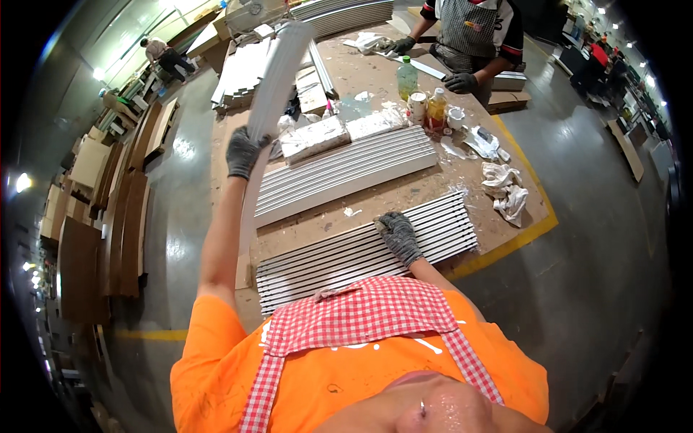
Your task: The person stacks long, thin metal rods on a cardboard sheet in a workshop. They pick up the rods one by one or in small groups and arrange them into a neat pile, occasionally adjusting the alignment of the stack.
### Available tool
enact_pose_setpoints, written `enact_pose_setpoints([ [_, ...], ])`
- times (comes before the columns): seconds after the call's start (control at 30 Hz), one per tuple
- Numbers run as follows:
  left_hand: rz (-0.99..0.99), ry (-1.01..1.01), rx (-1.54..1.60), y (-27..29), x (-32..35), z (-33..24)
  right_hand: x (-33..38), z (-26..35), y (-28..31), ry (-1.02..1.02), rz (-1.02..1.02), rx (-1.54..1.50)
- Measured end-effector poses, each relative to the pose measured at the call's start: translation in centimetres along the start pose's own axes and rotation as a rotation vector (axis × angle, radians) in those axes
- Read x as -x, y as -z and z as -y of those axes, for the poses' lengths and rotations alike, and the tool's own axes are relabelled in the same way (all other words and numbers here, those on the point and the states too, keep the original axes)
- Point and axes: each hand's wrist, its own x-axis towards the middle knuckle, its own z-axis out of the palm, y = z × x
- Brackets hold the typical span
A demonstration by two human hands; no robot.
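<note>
My left hand (247,151), in a dark grey glove, is closed around a long white slat (278,76). The slat stands tilted over the table's left side, its upper end blurred. Close to me lies a row of white slats (332,256) with dark gaps between them. My right hand (398,237), gloved too, rests over this row with its fingers curled. A small pale brown bit shows at its fingertips, too small to name. Just beyond is a second stack of white slats (346,173), pressed close together.
Two white-smeared blocks (315,141) sit behind the second stack. A green bottle (407,78), an amber bottle (437,110) and crumpled rags (505,191) are on the table (498,238). Across it, a co-worker's gloved hand (460,82) rests near a white strip. Brown boards (130,224) stand left.
</note>
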Motion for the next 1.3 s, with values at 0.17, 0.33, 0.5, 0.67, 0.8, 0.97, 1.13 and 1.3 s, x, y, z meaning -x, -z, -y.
enact_pose_setpoints([
  [0.17,-0.324,0.201,-0.15,4.9,-2.8,4.6,0.4,-1.1,-0.4,0.015,-0.009,0.006],
  [0.33,-0.543,0.514,0.517,9.2,-1.5,6.8,0.4,-0.8,-0.4,0.069,-0.071,0.008],
  [0.5,-0.679,0.715,0.73,9.5,3.9,10.0,0.3,-0.4,-0.7,0.052,-0.004,-0.041],
  [0.67,-0.814,0.921,0.978,4.6,9.7,10.3,-0.1,-2.6,-2.2,-0.251,-0.056,-0.466],
  [0.8,-0.737,0.982,1.25,0.5,15.6,11.9,-2.5,-2.1,-2.5,-0.276,-0.149,-0.617],
  [0.97,-0.504,1.131,1.471,-3.6,21.3,9.7,-5.2,-2.5,-3.3,-0.424,-0.018,-0.665],
  [1.13,-0.496,1.192,1.509,-7.6,21.9,3.2,-7.4,-7.0,-4.1,-0.677,-0.118,-1.152],
  [1.3,-0.414,1.375,1.419,-10.2,22.3,-0.6,-8.7,-5.0,1.3,-0.795,-0.197,-1.231],
])
